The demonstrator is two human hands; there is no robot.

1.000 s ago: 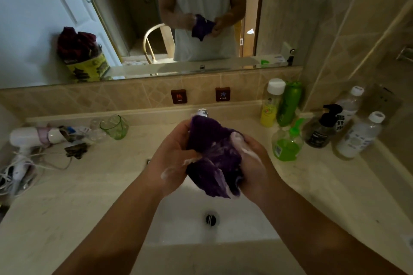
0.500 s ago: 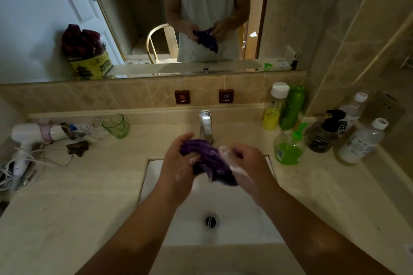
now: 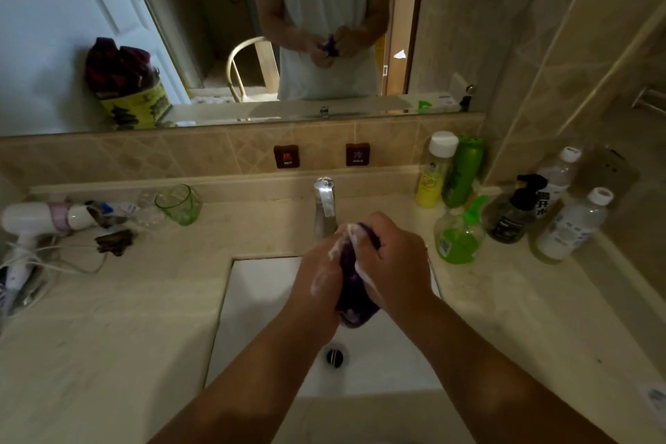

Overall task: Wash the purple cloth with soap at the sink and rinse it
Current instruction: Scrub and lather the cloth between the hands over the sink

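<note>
Purple cloth (image 3: 355,294) sits bunched between both hands above the white sink (image 3: 259,303), just in front of the faucet (image 3: 325,204); the left hand (image 3: 319,279) and the right hand (image 3: 393,263) each curl around it and press it together, white lather streaking the knuckles. Soapy fingers make the grip slippery, so the wad could drop into the basin near the drain (image 3: 336,357), and vigorous rubbing could fling suds onto the surface (image 3: 108,335). No water stream is visible, so rinsing likely needs a soapy hand on the tap. At the right, a green liquid bottle (image 3: 457,240) about 1/3 full stands near the right elbow's sweep and might be knocked. A green cup (image 3: 179,204) at the left looks empty.
</note>
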